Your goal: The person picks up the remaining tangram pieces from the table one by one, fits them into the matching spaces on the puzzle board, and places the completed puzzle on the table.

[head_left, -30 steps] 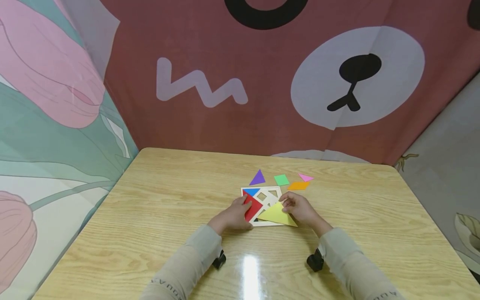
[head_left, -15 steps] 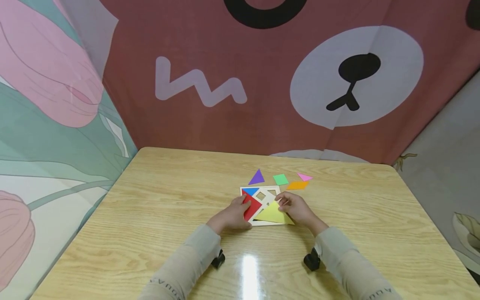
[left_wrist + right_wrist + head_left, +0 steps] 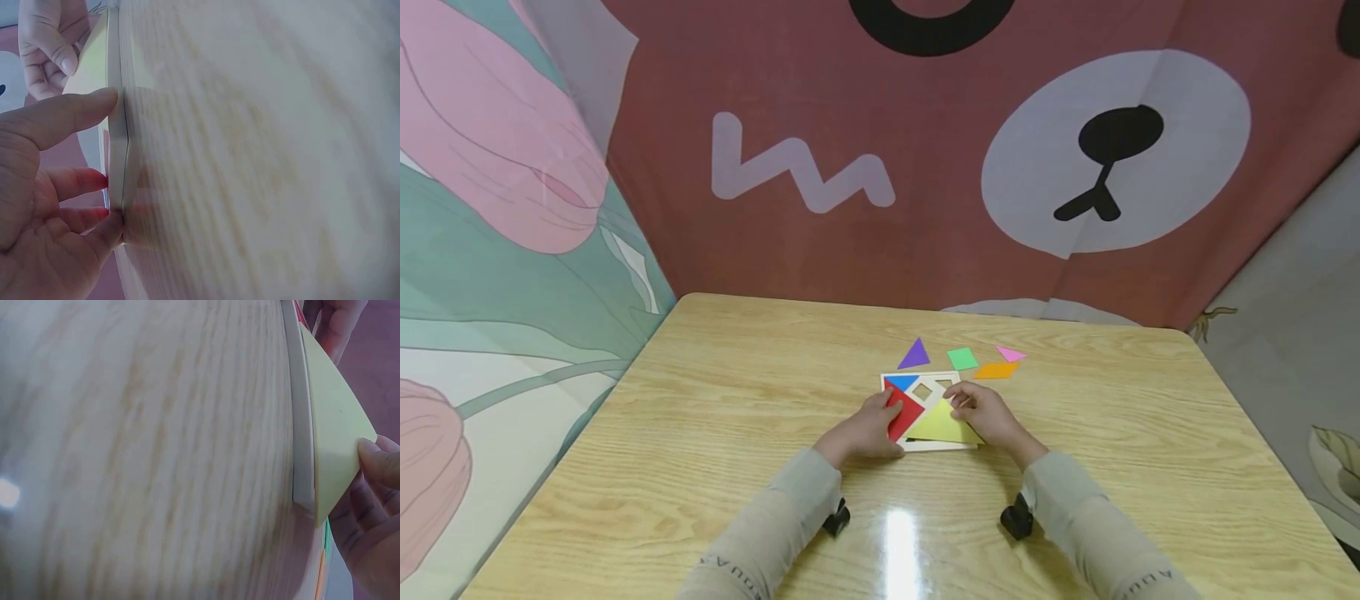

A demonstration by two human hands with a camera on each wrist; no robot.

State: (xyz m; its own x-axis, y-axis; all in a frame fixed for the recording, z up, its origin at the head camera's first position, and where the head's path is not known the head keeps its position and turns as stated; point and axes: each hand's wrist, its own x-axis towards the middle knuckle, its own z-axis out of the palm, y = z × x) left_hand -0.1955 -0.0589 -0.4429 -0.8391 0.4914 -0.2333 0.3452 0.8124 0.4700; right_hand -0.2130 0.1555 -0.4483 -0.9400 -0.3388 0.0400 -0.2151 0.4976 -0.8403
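Note:
A white-framed tangram board point(image 3: 936, 447) lies on the table, with a red triangle point(image 3: 906, 414) and a blue triangle point(image 3: 901, 382) in its left part. My left hand point(image 3: 867, 428) holds the board at its left side; in the left wrist view the thumb point(image 3: 81, 115) rests at the board's near edge and the other fingertips touch its face and side. My right hand point(image 3: 988, 412) pinches a large yellow triangle point(image 3: 942, 425) by its far corner. This piece leans up over the board's right part, its long edge low along the near rim in the right wrist view.
Beyond the board lie a purple triangle point(image 3: 915, 355), a green square point(image 3: 962, 359), an orange parallelogram point(image 3: 996, 370) and a pink triangle point(image 3: 1011, 354). All are on the wooden table point(image 3: 760, 375). A printed cloth point(image 3: 790, 250) hangs behind the table.
My right hand has moved slightly left with the yellow triangle, which now covers more of the board's lower right and sticks out less past its edge. The left hand stays in place.

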